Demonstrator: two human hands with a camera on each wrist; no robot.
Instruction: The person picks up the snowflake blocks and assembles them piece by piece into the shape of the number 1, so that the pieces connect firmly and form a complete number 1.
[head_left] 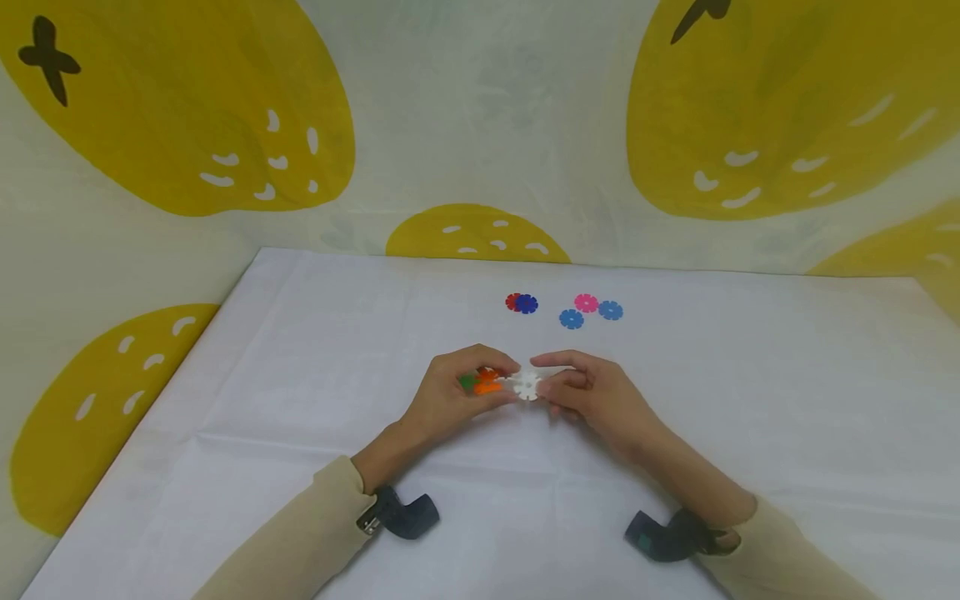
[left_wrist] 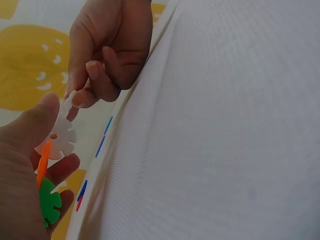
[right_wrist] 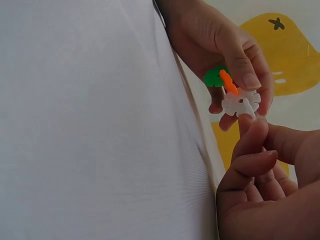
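Above the middle of the table, my left hand (head_left: 453, 385) grips a small chain of notched plastic discs. In it are a green disc (left_wrist: 50, 201), an orange disc (left_wrist: 43, 165) and a white disc (left_wrist: 67, 136); fingers partly cover them. Between thumb and fingertips, my right hand (head_left: 600, 396) pinches a second white disc (head_left: 528, 386). In the right wrist view that second disc appears edge-on, against the first white disc (right_wrist: 232, 104). Whether their notches are interlocked, I cannot tell.
Toward the far side of the white-covered table (head_left: 300, 333) lie a red disc (head_left: 512, 302) partly under a dark blue disc (head_left: 527, 304), a pink disc (head_left: 587, 303) and two light blue discs (head_left: 572, 319). A wall with yellow fruit prints (head_left: 487, 125) rises behind the table.
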